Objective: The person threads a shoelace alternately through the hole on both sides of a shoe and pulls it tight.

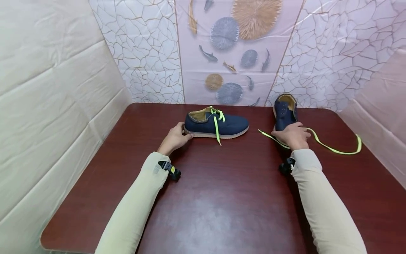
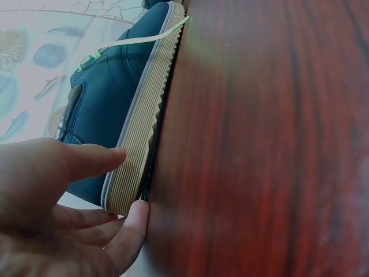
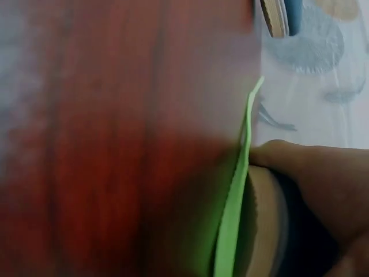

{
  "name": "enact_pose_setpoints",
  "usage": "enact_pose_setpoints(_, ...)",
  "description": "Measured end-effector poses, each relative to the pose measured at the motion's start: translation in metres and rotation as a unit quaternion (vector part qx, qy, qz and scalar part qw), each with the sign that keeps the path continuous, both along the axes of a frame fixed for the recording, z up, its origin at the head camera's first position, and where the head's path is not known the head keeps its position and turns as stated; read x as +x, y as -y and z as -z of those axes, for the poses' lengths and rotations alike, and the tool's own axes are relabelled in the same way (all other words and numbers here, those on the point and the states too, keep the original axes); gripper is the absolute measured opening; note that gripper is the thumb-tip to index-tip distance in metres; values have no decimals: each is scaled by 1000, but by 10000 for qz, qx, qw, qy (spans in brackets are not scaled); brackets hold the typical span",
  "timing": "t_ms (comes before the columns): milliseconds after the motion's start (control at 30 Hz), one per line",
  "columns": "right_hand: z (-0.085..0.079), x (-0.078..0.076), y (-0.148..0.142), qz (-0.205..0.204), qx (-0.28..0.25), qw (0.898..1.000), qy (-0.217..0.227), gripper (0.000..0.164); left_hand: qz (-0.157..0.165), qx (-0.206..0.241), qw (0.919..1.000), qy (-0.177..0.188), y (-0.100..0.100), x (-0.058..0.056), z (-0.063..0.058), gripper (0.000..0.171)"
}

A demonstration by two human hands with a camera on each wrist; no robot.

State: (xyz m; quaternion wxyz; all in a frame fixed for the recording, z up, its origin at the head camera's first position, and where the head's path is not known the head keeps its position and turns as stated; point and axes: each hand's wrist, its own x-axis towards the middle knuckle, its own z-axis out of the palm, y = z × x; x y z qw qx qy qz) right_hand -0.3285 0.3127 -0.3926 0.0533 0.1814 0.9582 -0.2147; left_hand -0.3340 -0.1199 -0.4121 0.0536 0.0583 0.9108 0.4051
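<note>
A navy shoe [image 1: 233, 124] with a pale ridged sole stands side-on at the back of the table, its lime-green lace [image 1: 216, 128] threaded and one end hanging over the side. My left hand [image 1: 176, 138] grips its heel; in the left wrist view the thumb [image 2: 109, 158] presses the sole's side and the other fingers curl behind the heel. On the right, a second navy shoe [image 1: 282, 118] points toward me, bare eyelets showing. My right hand [image 1: 293, 135] holds it over the toe, which it hides. A loose lime-green lace [image 1: 336, 151] passes by that toe, partly hidden by the hand.
The glossy red-brown table [image 1: 203, 197] has rounded corners. A patterned backdrop [image 1: 152, 53] stands along its back edge, and pale cloth walls [image 1: 57, 88] rise at both sides. Small wrist cameras [image 1: 173, 173] are strapped at the sleeves.
</note>
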Motion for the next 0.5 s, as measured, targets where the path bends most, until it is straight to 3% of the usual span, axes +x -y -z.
enact_pose_setpoints(100, 2, -2, 1, -58, 49, 10000, -42, 120, 16, 39, 10000, 73, 3, 2, 0, 73)
enact_pose_setpoints(333, -1, 3, -12, -164, 239, 9967, -752, 112, 82, 142, 9999, -51, 3, 1, -4, 75)
enact_pose_setpoints(500, -1, 15, -22, -393, 224, 9934, -1055, 105, 43, 213, 9996, 197, 1, 0, 0, 80)
